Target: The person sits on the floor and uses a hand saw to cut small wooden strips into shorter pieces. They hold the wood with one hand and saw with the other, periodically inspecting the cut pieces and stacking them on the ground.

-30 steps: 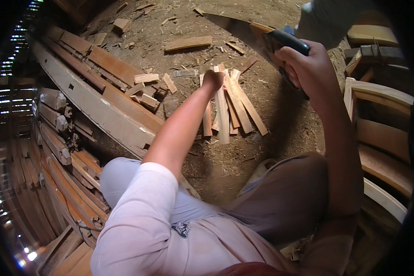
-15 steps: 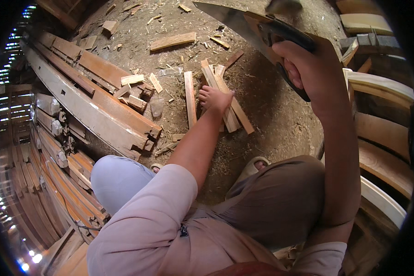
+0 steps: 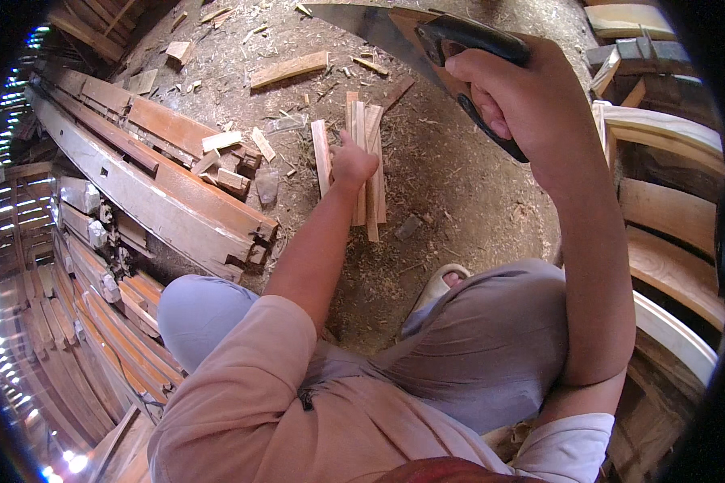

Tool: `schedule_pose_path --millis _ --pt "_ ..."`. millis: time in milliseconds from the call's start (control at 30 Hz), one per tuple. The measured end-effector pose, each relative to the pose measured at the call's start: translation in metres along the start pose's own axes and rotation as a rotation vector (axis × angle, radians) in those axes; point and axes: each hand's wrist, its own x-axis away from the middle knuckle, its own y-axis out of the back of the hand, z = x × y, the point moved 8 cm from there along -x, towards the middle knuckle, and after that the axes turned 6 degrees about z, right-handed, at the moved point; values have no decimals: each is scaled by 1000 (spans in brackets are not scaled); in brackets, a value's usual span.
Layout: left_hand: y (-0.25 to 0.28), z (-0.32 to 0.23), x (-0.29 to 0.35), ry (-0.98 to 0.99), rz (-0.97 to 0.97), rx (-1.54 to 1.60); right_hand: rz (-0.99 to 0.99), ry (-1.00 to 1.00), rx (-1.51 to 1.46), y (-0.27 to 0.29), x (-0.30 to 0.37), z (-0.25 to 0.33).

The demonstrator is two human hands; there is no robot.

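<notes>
My right hand (image 3: 503, 105) is wrapped around the black handle of a handsaw (image 3: 431, 36), held raised at the upper right with its blade pointing to the upper left. My left hand (image 3: 354, 163) reaches over a bunch of thin wooden strips (image 3: 371, 189) on the ground, its fingers stretched out and apart. Whether its palm touches them I cannot tell. The strips lie close together, roughly lengthwise to me. Left of that hand lies a separate pale wooden strip (image 3: 321, 153), close to the fingertips.
Long wooden beams (image 3: 185, 201) lie stacked on the left. A short plank (image 3: 290, 70) and offcuts are scattered on the sawdust-covered ground ahead. Curved wooden pieces (image 3: 669, 209) line the right side. My sandalled foot (image 3: 443, 283) is near the strips.
The strips have been drawn closer together and straightened. My left hand has shifted slightly left, its fingers now stretched toward the separate strip. The saw stays raised in my right hand.
</notes>
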Motion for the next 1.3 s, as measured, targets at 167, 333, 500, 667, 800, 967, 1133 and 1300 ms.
schedule_pose_path --millis 167,333,500,667,800,967,1133,1300 --pt "10 0 -2 -190 -52 82 -17 -55 55 0 0 0" --pt "-1 16 -15 -317 -180 66 29 -52 -118 -7 4 6" --pt "-20 14 -25 -125 -39 -44 34 -8 -40 -4 2 8" --pt "-22 8 -17 -102 -60 -2 68 -60 6 -4 2 5" --pt "-23 16 -30 -175 -106 -36 103 -11 -70 -6 3 9" --pt "-14 26 -32 -260 -134 92 96 38 -110 -7 4 7" --pt "0 32 -29 -411 -256 252 137 10 -148 -7 6 7" --pt "-8 58 -47 -398 1 700 136 25 -162 -11 3 6"
